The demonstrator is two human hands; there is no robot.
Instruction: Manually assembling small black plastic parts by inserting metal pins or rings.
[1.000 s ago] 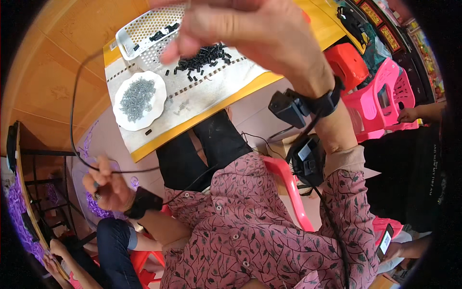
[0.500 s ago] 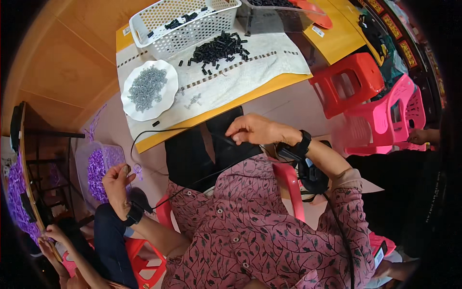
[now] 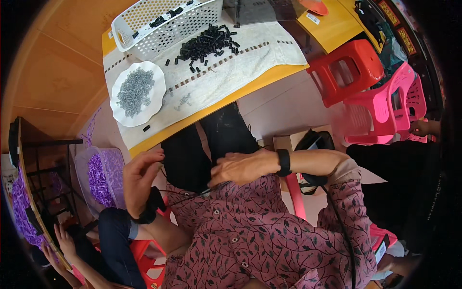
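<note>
A thin black cord (image 3: 190, 196) crosses my lap between my two wrists. My right hand (image 3: 246, 166) is low over the dark trousers, fingers bent down and closed around the cord near its fingertips; the grip itself is partly hidden. Raised to the left of my knees, my left hand (image 3: 141, 179) has its fingers curved and the thumb apart, with no object visible between them. A stretch of cord passes close beside it. Black bands sit on both wrists. On the table ahead are a white scalloped plate (image 3: 114, 103) of small clear pieces and a pile of short black cylinders (image 3: 206, 45).
A white perforated basket (image 3: 175, 34) stands on the cloth-covered table (image 3: 250, 65). At left is a clear tub (image 3: 83, 166) of purple strips, near another person's hands (image 3: 65, 241). Red (image 3: 344, 72) and pink (image 3: 385, 106) plastic seats stand at right, beside another person's hand (image 3: 419, 128).
My right hand has come down and slightly left, toward my lap. My left hand has moved up and right, its fingers spreading from a pinch. The loop of cord by the table edge has dropped.
</note>
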